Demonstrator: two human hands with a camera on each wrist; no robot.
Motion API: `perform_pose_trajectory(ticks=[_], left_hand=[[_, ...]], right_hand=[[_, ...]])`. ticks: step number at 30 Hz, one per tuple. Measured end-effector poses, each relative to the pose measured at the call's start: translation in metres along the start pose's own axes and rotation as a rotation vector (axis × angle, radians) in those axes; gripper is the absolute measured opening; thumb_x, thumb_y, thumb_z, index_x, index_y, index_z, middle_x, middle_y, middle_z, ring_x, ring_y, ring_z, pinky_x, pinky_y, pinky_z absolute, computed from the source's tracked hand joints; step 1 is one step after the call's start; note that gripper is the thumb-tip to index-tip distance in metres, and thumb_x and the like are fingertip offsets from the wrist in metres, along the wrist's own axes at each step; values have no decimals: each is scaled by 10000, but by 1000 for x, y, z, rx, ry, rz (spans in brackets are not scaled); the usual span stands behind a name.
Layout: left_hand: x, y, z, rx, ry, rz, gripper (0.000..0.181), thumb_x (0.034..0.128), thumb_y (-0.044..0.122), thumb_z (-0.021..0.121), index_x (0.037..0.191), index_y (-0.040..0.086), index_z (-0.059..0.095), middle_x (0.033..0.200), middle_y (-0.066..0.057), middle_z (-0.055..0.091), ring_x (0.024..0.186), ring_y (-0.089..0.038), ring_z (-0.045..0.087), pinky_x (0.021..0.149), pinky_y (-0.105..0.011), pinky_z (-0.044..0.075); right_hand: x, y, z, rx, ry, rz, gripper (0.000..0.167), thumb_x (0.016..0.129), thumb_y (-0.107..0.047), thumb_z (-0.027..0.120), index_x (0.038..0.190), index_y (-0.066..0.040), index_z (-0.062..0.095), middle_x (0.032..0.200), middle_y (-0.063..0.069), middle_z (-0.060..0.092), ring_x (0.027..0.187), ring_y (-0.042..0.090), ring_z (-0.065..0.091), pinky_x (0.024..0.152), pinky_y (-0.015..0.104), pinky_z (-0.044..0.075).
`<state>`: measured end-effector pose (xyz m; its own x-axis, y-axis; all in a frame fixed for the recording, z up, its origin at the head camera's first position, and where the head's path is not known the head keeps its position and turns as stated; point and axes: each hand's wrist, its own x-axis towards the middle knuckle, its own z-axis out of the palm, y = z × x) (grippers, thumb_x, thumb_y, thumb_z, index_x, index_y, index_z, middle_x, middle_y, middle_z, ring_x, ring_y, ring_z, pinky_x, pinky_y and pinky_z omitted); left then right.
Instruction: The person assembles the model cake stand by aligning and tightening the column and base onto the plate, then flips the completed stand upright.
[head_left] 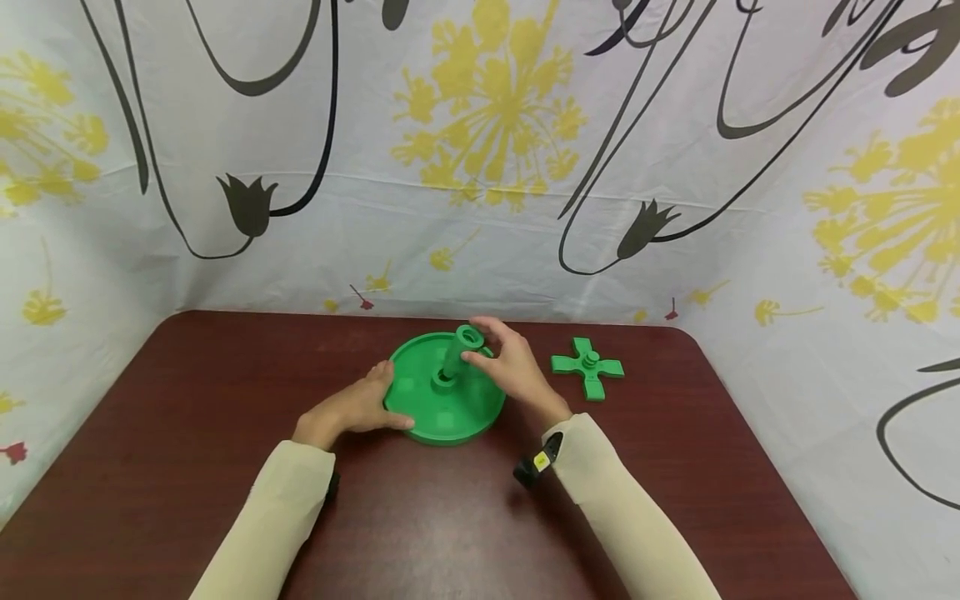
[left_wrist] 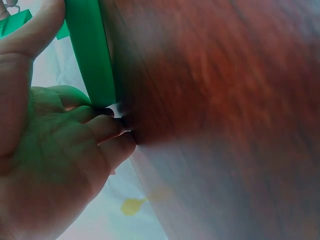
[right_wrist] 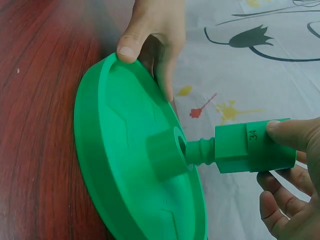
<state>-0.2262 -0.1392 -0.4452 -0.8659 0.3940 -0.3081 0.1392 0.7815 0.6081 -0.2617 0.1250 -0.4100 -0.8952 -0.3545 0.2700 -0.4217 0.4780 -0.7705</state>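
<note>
Right fingers [right_wrist: 285, 194] pinch 34-marked post [right_wrist: 240, 148]; I see ribbed end [right_wrist: 201, 151] pointing away from them, at collar [right_wrist: 166, 154]; left hand [head_left: 357, 405] grips dish [right_wrist: 91, 130].

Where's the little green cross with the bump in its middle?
In the head view, the green cross-shaped piece lies on the dark red table, toward its far edge, to the right of the round green dish.

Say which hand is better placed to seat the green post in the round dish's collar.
Probably the right hand: it grips the post, whose narrow end is at the mouth of the collar. The left hand holds the dish at its edge.
</note>
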Motion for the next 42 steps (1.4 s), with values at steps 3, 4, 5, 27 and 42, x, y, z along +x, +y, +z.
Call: perform_pose_trajectory(ticks=[3,4,5,27,42], left_hand=[[1,0,0,14,-6,-8,1127,880,461,735,1554,-81,12,1630,-279,10,1518,-410,36,1205,-552,165],[1,0,-1,16,-7,-8,1126,881,461,734,1554,-83,13,1630,-281,11,1517,-413,38,1205,-555,165],[1,0,-1,17,-9,-10,1126,881,461,733,1554,-82,12,1630,-280,11,1517,-412,39,1205,-554,164],[3,1,-2,22,-14,-11,1164,859,481,750,1554,-84,7,1622,-301,20,1506,-445,49,1196,-577,167],[3,0,-1,23,-11,-5,1167,857,475,755,1551,-88,5,1621,-303,15,1509,-438,40,1195,-575,172]], right_hand=[[2,-2,3,6,-6,-21,517,894,-107,747,1375,-77,558,1316,132,634,1144,280,624,949,520,509],[3,-2,4,8,-8,-26,516,894,-101,745,1374,-74,558,1316,135,633,1148,282,622,955,522,506],[4,-2,5,8,-10,-30,515,894,-99,746,1373,-73,560,1320,135,632,1156,281,619,960,522,505],[4,-4,18,-92,-66,-43,577,876,-125,770,1405,-130,540,1363,78,614,1159,253,597,800,394,541],[4,1,32,-89,-19,17,614,840,-196,815,1371,-53,544,1306,119,596,1107,262,613,926,430,523]])
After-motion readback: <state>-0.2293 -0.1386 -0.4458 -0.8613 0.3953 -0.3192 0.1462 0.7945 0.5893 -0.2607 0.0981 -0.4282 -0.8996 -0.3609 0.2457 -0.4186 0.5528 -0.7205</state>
